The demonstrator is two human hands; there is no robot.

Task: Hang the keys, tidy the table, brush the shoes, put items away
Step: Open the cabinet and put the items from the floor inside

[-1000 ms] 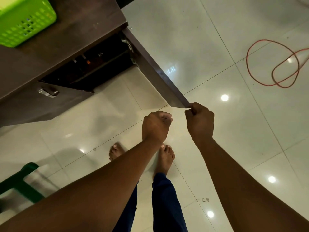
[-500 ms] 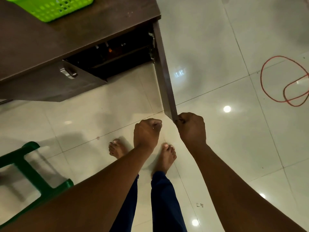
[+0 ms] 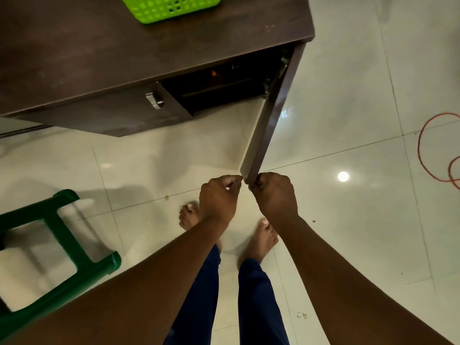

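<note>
A dark brown cabinet stands in front of me with its right door swung open towards me. My right hand grips the free end of that door. My left hand is curled in a fist just left of the door's end, touching or nearly touching it; I cannot tell if it holds anything. The cabinet's inside is dark, with a shelf and small items that are too dim to name. The left door with a metal handle is closed.
A lime green basket sits on the cabinet top. A green plastic stool stands on the tiled floor at the left. A red cord loops on the floor at the right. My bare feet are below my hands.
The open door has swung leftward towards the cabinet with my right hand on its end. My left hand has come up beside the door's end. The view has shifted left.
</note>
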